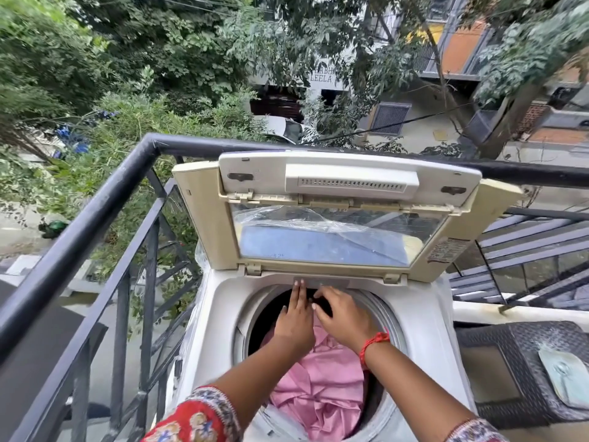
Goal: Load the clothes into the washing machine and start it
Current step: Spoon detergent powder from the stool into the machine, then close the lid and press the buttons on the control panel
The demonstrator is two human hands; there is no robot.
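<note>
With the lid (334,215) of the washing machine (223,314) standing open and pink clothes (322,381) lying in its drum, the left hand (294,323) reached flat to the grey strip at the far rim, fingers straight and holding nothing, while the right hand (342,317) lay beside it, its grip impossible to tell.

Home balcony: black railing (95,215), street trees (134,59), apparently upstairs.

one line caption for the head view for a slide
Both hands, left hand and right hand, reach over pink clothes in the open washing machine.
</note>
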